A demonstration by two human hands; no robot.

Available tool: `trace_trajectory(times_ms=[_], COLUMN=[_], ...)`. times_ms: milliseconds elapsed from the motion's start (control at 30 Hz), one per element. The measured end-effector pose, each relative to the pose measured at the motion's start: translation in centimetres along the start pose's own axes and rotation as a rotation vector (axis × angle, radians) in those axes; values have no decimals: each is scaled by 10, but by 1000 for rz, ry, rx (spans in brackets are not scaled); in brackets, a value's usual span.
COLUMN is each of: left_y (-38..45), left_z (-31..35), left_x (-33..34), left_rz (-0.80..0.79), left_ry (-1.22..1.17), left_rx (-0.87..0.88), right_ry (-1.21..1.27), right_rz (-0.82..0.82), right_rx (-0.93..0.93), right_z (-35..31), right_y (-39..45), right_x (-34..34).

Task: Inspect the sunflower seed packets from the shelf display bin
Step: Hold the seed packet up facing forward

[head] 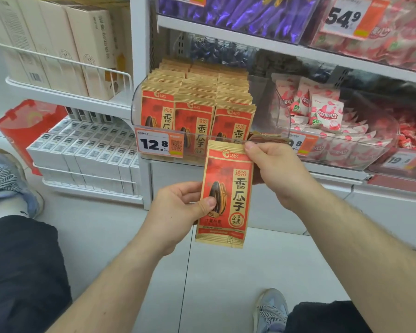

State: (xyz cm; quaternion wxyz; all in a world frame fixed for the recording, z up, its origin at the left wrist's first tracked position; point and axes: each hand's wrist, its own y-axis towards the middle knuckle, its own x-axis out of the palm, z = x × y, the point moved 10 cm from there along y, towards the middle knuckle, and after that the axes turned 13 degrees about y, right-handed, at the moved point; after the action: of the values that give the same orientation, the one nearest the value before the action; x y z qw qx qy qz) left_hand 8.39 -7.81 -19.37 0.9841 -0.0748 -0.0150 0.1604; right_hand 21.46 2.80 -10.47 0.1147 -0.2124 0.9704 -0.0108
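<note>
**Seed packet held out for checking at the snack shelf**

A person crouched before a shop shelf holds one sunflower seed packet [226, 195] upright just below the front edge of the clear display bin [136, 102]; the left hand [178, 210] pinches its lower left side, thumb pressed on the printed seed, while the right hand [274, 169] grips the top right corner between thumb and fingers; the front faces the camera, the back cannot be seen. The bin, at the left end of its shelf, holds three close rows of matching packets [197, 97] standing on end, with a 12.8 price tag [159, 144] clipped to its front wall; a few packets appear to lie flat at its front right corner, half hidden behind the right hand. The neighbouring bin [380, 131] to the right holds pink and white sachets [322, 109]. Risks, as judged from here: a two-corner hold on a slick packet could slip if one hand lets go to turn it; pushing it back carelessly could tip the upright rows or knock the tag loose.
</note>
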Motion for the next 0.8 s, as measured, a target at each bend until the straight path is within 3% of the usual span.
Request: trace_trajectory(times_ms=[800], left_y=[-2], left_z=[18], left_x=[-13], left_rz=[35], left_ry=[-49], left_rx=[49], right_ry=[-88], right_rz=[-56], right_rx=[40], right_z=[-4], right_y=[-5], right_x=[14])
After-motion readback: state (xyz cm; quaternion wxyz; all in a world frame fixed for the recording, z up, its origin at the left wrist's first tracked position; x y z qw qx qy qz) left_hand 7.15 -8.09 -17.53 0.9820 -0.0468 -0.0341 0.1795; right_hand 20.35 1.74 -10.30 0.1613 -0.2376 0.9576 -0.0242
